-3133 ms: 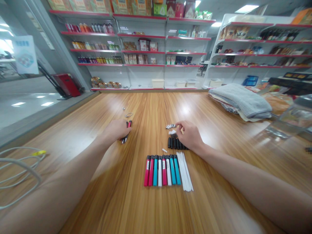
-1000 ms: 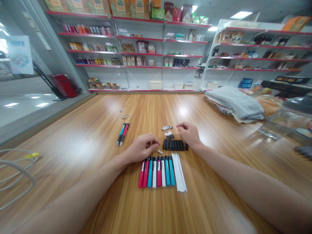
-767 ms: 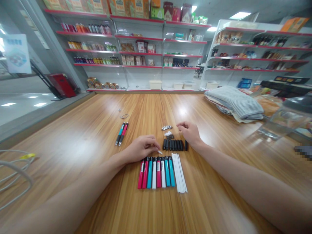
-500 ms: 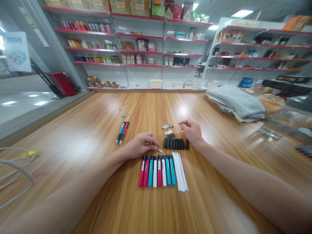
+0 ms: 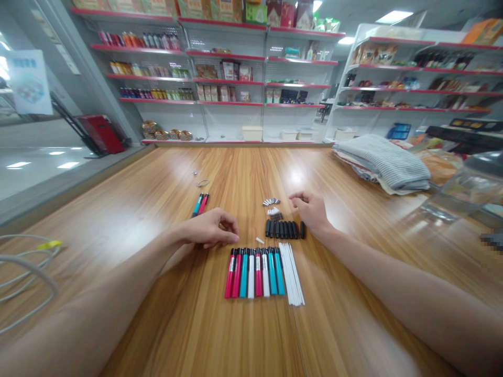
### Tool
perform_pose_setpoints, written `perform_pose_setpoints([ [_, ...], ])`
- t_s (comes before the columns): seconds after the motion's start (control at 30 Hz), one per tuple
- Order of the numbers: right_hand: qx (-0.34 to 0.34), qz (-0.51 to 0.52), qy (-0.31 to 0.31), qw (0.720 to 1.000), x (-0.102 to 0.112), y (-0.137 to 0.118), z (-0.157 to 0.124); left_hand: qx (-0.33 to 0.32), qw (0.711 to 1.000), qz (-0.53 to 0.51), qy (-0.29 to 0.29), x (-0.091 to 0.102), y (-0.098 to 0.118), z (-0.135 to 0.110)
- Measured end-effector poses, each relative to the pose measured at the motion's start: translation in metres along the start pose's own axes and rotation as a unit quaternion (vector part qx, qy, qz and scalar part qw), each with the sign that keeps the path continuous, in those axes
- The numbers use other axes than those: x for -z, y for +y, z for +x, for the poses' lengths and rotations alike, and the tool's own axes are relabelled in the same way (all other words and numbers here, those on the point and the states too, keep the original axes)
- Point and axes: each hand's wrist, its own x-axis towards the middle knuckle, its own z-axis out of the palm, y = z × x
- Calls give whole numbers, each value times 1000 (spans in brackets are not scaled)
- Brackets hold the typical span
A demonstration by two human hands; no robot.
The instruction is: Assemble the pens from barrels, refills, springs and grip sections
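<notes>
My left hand (image 5: 214, 228) hovers or rests just left of the row of parts, fingers loosely bent, thumb and index apart, nothing visible in them. A small white plastic piece (image 5: 260, 241) lies alone on the table to its right. Below sit several pen barrels (image 5: 243, 275) in pink, teal and white, side by side, with thin white refills (image 5: 291, 275) at their right. My right hand (image 5: 310, 209) is loosely curled, apparently with nothing in it, beside black pen grips (image 5: 286, 229). Above the grips are small springs (image 5: 276, 216), white pieces (image 5: 273, 211) and silver cone tips (image 5: 271, 201).
Two whole pens (image 5: 200, 203) lie behind my left hand, partly covered by it. A ring-shaped loop (image 5: 203, 183) is farther back. Folded striped cloth (image 5: 385, 162) and a clear container (image 5: 463, 183) stand at right; a white cable (image 5: 27, 267) is at left.
My left hand has let go of the small white piece and moved left, now covering part of the two pens. My right hand stays nearly where it was.
</notes>
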Motion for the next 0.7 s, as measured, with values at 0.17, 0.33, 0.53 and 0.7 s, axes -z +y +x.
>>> perform_pose_setpoints([
  [0.17, 0, 2, -1, 1000, 0, -1, -1, -9, 1000, 27, -11, 0, 6, -1],
  [0.33, 0, 2, -4, 1000, 0, 1, -1, -5, 995, 87, -42, 1, 12, -4],
  [0.53, -1, -6, -6, 1000, -1, 2, -1, 7, 993, 102, -67, 2, 10, -3],
  [0.7, 1, -11, -12, 1000, -2, 3, 0, -27, 991, 108, -77, 2, 12, -3],
])
